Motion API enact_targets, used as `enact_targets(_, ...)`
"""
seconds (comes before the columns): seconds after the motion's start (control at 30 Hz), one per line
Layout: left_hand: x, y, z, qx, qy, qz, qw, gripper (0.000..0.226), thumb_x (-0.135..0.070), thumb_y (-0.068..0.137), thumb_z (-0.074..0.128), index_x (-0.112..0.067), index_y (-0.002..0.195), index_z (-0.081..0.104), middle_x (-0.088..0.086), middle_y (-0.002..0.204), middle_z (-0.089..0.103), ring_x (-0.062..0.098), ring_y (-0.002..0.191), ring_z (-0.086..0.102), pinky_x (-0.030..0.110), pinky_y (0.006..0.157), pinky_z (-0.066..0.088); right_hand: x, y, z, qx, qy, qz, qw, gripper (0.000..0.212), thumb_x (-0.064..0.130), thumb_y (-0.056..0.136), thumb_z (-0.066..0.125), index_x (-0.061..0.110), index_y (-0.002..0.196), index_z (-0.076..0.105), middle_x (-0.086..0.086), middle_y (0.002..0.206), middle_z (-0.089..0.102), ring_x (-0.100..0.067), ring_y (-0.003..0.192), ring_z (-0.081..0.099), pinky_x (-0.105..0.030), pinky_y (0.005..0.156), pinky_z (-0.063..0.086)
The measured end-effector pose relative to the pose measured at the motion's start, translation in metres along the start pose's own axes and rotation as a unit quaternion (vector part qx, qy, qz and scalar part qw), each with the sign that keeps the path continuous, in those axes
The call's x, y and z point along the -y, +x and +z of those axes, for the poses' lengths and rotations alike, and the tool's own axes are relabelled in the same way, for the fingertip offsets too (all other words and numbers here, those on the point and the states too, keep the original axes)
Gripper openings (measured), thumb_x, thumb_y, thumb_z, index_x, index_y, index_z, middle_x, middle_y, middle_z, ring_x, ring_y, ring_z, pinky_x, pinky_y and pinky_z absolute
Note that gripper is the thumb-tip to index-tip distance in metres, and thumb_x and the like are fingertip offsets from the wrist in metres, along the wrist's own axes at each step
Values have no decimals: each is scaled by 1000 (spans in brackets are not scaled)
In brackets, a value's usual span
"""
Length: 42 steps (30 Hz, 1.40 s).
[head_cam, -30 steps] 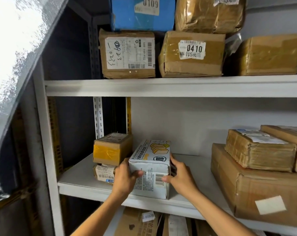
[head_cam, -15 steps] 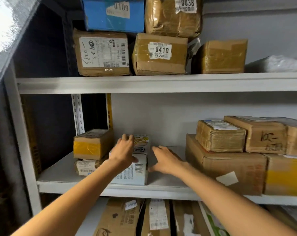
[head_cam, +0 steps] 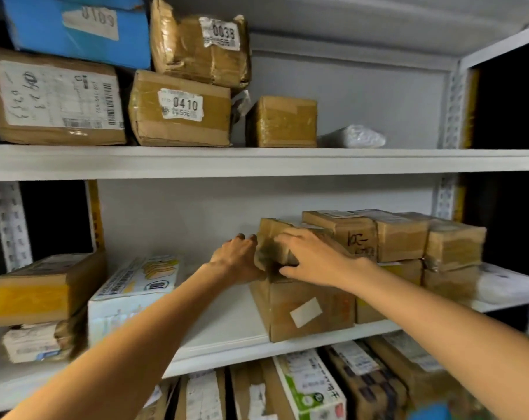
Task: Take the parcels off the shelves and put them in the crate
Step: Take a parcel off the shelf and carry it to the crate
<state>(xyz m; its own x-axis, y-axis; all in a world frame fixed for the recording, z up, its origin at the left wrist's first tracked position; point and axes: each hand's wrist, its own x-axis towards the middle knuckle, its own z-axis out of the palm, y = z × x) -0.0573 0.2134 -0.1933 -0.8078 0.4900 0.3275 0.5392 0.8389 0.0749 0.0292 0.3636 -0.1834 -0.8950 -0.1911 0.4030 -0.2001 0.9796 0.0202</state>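
Right grip [head_cam: 311, 259]: spread over the top and front of the small brown parcel [head_cam: 267, 234], thumb under its near edge; grasping it.
Left grip [head_cam: 236, 259]: cupped against the parcel's left end, fingertips curled at the rear corner; grasping it likewise.
Small brown parcel: atop the large carton [head_cam: 302, 310] on the middle shelf [head_cam: 226, 328], close against the marked parcel [head_cam: 354, 237] at its right; apparently not yet lifted clear.
Crate: out of view.
Risk, as judged: crumpled taped wrap liable to slip between the palms; drag against the marked parcel likely to shift the stack beside it.
Change from half a second earlier: both grips off the white printed box [head_cam: 132, 292] and moved rightward onto the small brown parcel; box left lying on the shelf.
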Motion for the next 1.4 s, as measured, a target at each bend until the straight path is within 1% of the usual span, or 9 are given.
enact_targets(0.23, -31, 17, -3, -6, -91, 34, 995, 43, -30, 88, 58, -17, 129, 51, 9, 129, 56, 30, 116, 56, 33, 92, 44, 0, -2, 6, -64, 120, -24, 990, 39, 21, 82, 70, 15, 119, 62, -1, 118, 60, -20, 111, 54, -30, 88, 46)
enact_targets(0.37, -25, 24, -1, -3, -308, -30, 951, 58, -37, 83, 71, -16, 132, 48, 9, 121, 61, 26, 110, 58, 33, 91, 47, -17, -2, -3, -193, 200, 71, 958, 48, 17, 82, 70, 20, 128, 57, 4, 130, 56, -13, 123, 47, -34, 106, 37)
enact_targets(0.53, -30, 27, 8, -24, -359, -23, 933, 59, -47, 80, 72, -23, 130, 53, 3, 115, 63, 19, 100, 59, 22, 82, 43, -45, 3, 3, -82, 169, 181, 965, 56, 24, 97, 53, 16, 149, 32, -4, 155, 26, -22, 145, 22, -38, 115, 23)
enact_targets(0.67, -29, 24, 15, -80, -401, -25, 912, 38, -52, 82, 68, -20, 101, 64, -1, 99, 69, 14, 84, 62, 18, 65, 43, -39, 9, 18, -128, 199, 200, 951, 42, 34, 99, 49, 13, 135, 48, -3, 146, 39, -20, 136, 34, -31, 101, 37)
enact_targets(0.8, -27, 14, 21, -165, -501, -70, 847, 26, -36, 79, 78, -17, 80, 60, 3, 101, 70, 18, 85, 67, 28, 76, 56, -38, 16, 12, -170, 233, 231, 929, 40, 36, 91, 62, 12, 122, 56, 6, 122, 55, -13, 109, 50, -25, 82, 43)
enact_targets(0.87, -25, 9, 20, -163, -563, -123, 801, 38, -25, 74, 83, -9, 96, 58, 8, 108, 65, 25, 93, 67, 40, 85, 56, -40, 19, 8, -148, 276, 255, 915, 43, 33, 86, 69, 10, 120, 56, -1, 120, 60, -15, 102, 57, -27, 79, 48)
enact_targets(1.0, -22, 2, 8, -59, -691, -163, 701, 74, -4, 75, 80, -2, 136, 38, 8, 118, 56, 27, 104, 63, 32, 86, 52, -35, 18, 0, -112, 356, 259, 891, 59, 16, 77, 78, 10, 129, 51, -8, 129, 54, -20, 110, 56, -29, 90, 48)
enact_targets(1.2, -17, -14, -5, -70, -674, -83, 731, 61, 15, 84, 57, -10, 137, 44, 4, 133, 54, 31, 109, 62, 42, 74, 57, -22, 14, -1, -124, 402, 224, 879, 57, 8, 77, 77, 20, 113, 35, 14, 98, 48, 7, 80, 43, -6, 50, 38)
enact_targets(1.4, 6, -25, -14, -100, -620, -68, 775, 74, 16, 77, 63, -21, 139, 47, 12, 127, 58, 33, 107, 63, 38, 71, 58, -4, 14, 12, -121, 456, 230, 851, 90, 8, 79, 77, 11, 149, 20, -7, 143, 46, -23, 129, 44, -31, 100, 39)
